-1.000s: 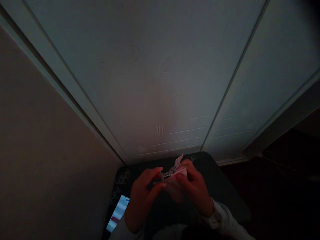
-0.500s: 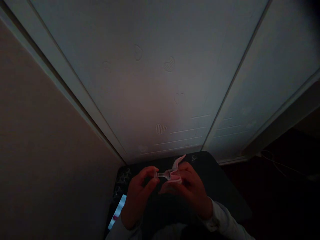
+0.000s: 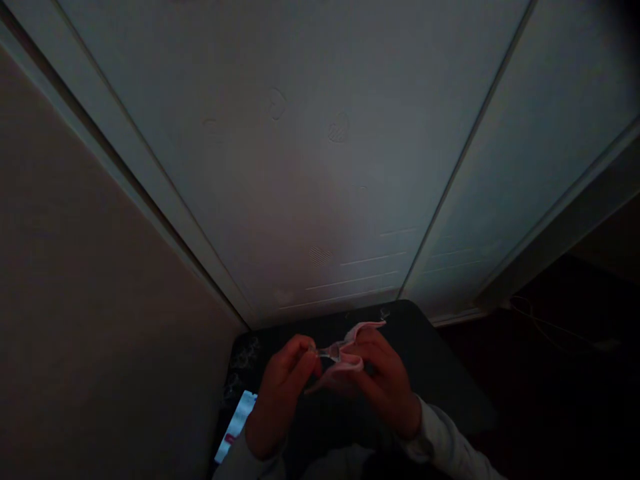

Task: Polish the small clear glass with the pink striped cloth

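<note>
Between my hands is a small clear stemmed glass (image 3: 327, 353), lying sideways above the dark table. My left hand (image 3: 285, 383) is closed on its foot end, pinching it with thumb and fingertips. At the bowl end my right hand (image 3: 380, 373) grips a pink cloth (image 3: 345, 367), which is bunched against the glass. One corner of the cloth sticks up past my right fingers, and another hangs toward the left. Whether cloth is pushed inside the bowl is too dark to tell.
On the dark table (image 3: 440, 380), several clear glass pieces (image 3: 246, 352) stand at the back left. Another small clear piece (image 3: 384, 313) is near the back edge. A lit phone-like screen (image 3: 236, 427) lies beside my left wrist. White panels (image 3: 300, 167) rise behind; a cable (image 3: 537, 327) trails at right.
The pink cloth has shifted in my right hand, its upper corner now leaning further right. My left fingers have closed further over the glass's foot. The view has moved slightly.
</note>
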`<state>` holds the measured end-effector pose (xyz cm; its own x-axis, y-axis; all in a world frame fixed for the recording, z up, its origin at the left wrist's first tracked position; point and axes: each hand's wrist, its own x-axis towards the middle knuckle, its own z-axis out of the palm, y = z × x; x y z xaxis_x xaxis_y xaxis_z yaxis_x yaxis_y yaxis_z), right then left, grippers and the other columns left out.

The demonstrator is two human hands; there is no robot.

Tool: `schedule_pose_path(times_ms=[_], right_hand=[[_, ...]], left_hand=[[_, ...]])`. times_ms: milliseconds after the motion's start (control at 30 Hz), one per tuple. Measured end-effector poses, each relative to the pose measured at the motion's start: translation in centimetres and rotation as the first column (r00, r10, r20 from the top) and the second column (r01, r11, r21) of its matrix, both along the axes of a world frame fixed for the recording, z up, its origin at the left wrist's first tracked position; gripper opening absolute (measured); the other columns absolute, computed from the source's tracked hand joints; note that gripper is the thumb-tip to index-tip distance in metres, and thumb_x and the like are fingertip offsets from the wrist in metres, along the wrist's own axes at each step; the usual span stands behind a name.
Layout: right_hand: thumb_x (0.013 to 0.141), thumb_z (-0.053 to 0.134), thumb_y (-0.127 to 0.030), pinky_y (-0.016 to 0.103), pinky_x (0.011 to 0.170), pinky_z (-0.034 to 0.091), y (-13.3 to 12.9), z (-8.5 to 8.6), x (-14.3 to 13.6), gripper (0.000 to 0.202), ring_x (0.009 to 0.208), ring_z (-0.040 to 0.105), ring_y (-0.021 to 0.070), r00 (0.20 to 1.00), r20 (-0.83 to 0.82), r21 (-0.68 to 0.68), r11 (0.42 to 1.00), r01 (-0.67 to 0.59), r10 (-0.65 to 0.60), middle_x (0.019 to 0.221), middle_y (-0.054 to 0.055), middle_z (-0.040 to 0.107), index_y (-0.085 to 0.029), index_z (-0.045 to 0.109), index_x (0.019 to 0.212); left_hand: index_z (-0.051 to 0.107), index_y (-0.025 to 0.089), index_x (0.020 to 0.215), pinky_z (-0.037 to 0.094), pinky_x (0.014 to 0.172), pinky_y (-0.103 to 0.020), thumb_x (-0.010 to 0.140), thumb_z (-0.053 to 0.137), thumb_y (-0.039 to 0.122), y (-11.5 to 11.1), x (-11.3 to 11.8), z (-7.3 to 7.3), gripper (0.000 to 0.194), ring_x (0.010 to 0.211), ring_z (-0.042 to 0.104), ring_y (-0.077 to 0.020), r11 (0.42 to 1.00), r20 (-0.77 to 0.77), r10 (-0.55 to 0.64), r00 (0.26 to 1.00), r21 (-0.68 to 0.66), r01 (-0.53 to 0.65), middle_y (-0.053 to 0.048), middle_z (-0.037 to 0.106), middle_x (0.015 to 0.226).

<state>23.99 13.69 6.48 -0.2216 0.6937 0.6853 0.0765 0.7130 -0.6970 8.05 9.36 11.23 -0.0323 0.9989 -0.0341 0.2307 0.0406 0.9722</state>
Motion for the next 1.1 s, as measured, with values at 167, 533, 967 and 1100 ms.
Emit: schedule_pose_path(times_ms=[167,533,967,1100], right_hand=[[0.081,0.059,-0.026,0.034,0.067,0.047,0.0,0.1,0.6,0.007,0.074,0.058,0.0203,1.000,-0.003,-0.031,0.999,0.028,-0.028,0.075,0.004,0.063,-0.024,0.065,0.082],[0.080,0.061,-0.023,0.032,0.062,0.046,0.4,0.1,1.4,0.004,0.071,0.057,0.0187,1.000,0.010,0.023,0.999,0.029,-0.030,0.074,0.003,0.063,-0.023,0.064,0.083],[0.079,0.058,-0.014,0.031,0.059,0.047,1.0,-0.1,1.8,0.009,0.067,0.055,0.0173,0.988,-0.016,0.227,0.962,0.154,-0.155,0.071,0.002,0.061,-0.022,0.061,0.083],[0.077,0.060,-0.012,0.032,0.060,0.048,1.0,-0.5,1.5,0.012,0.067,0.056,0.0175,0.978,-0.031,0.239,0.949,0.206,-0.204,0.071,0.002,0.060,-0.022,0.057,0.084]], left_hand=[[0.052,0.018,0.071,0.038,0.055,-0.023,0.081,0.046,0.040,0.1,0.6,-0.3,0.025,0.059,0.046,-0.0134,1.000,-0.017,-0.001,1.000,0.023,0.002,0.003,0.049,0.062],[0.047,0.019,0.063,0.036,0.055,-0.023,0.087,0.042,0.043,0.5,1.5,-0.9,0.034,0.056,0.044,-0.0120,0.998,0.009,-0.010,1.000,0.058,0.010,0.004,0.046,0.058],[0.045,0.020,0.057,0.036,0.056,-0.024,0.088,0.036,0.049,0.8,2.7,-0.8,0.044,0.054,0.044,-0.0124,0.999,0.067,-0.035,0.997,0.033,0.033,0.004,0.044,0.055],[0.045,0.020,0.058,0.037,0.055,-0.023,0.088,0.039,0.048,0.8,2.8,-1.0,0.042,0.053,0.046,-0.0119,0.999,0.095,-0.052,0.994,0.008,0.052,0.004,0.046,0.055]])
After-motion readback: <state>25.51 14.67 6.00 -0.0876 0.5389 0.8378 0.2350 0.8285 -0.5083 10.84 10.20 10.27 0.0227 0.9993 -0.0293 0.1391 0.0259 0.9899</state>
